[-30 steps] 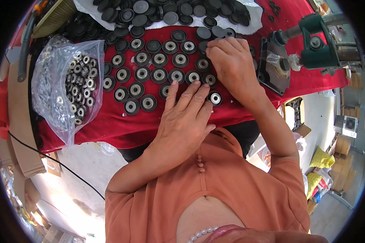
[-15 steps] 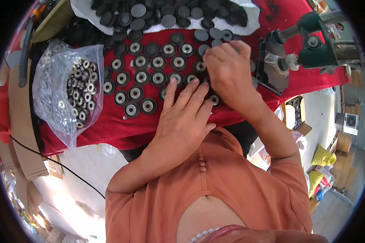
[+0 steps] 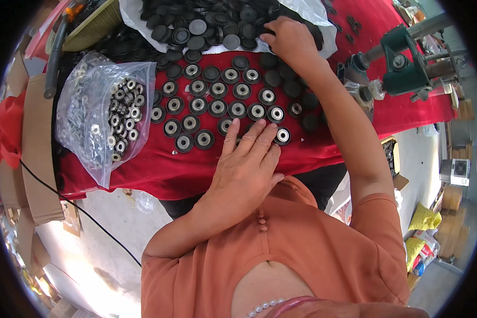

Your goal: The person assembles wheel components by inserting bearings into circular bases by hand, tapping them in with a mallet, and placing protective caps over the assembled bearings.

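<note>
My left hand [image 3: 247, 164] lies with fingers stretched out at the near edge of a group of round black wheels, its fingertips on or just over several of them. Most of these wheels hold a silvery ring bearing, like the wheel [image 3: 218, 107] in the middle. Stretched to the far side, my right hand [image 3: 292, 41] is over the heap of black round caps [image 3: 230, 42] on a white sack [image 3: 323, 26]. Its thumb and forefinger stand apart, with nothing visible between them; the other fingers are partly hidden. Beside my right forearm sit several plain black discs [image 3: 291, 88].
A clear plastic bag [image 3: 85, 116] of loose ring bearings [image 3: 127, 114] stands at the left on the red cloth [image 3: 138, 172]. A green metal press [image 3: 403, 69] is at the right. Cardboard [image 3: 40, 143] and a black cable [image 3: 79, 214] are at the left edge.
My right hand has moved from the right side of the wheels away to the cap heap. My left hand has stayed flat at the near edge. The view has shifted slightly.
</note>
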Action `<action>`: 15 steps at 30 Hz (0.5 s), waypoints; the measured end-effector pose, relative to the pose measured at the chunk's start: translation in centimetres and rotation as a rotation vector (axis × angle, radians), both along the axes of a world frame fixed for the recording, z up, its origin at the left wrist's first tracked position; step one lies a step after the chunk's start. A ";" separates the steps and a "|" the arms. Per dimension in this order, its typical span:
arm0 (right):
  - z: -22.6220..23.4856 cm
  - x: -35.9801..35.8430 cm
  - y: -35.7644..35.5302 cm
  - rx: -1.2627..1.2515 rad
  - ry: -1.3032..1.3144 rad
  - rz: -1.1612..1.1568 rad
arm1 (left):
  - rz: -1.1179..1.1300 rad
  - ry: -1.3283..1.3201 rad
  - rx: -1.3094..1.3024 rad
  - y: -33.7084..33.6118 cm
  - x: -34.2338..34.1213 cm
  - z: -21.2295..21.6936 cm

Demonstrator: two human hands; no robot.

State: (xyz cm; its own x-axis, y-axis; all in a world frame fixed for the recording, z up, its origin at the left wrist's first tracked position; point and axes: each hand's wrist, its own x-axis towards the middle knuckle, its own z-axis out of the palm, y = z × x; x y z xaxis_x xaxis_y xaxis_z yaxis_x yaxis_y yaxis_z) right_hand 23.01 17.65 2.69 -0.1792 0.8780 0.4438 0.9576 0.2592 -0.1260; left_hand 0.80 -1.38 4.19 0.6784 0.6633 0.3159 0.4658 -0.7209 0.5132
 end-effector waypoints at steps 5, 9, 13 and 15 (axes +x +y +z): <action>-0.1 -0.7 0.5 -0.054 -0.185 -0.062 | 0.019 -0.015 -0.027 -0.4 -0.6 -0.3; 0.1 0.3 0.5 -0.041 -0.054 -0.037 | 0.009 -0.021 -0.030 -0.3 -0.6 -0.3; 2.3 1.0 -1.2 -0.212 0.269 -0.009 | 0.000 -0.022 -0.036 -0.2 -0.7 -0.1; 3.7 1.2 -3.3 -0.309 0.493 0.023 | 0.007 -0.023 -0.031 -0.1 -0.7 -0.2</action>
State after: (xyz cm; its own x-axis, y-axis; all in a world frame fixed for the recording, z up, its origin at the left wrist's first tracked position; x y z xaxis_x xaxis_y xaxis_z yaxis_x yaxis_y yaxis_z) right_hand 24.26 14.30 6.43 -0.0376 0.9784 0.2032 0.7612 0.1598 -0.6285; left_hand 0.10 -1.48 3.95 0.6666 0.6777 0.3105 0.4588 -0.7013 0.5457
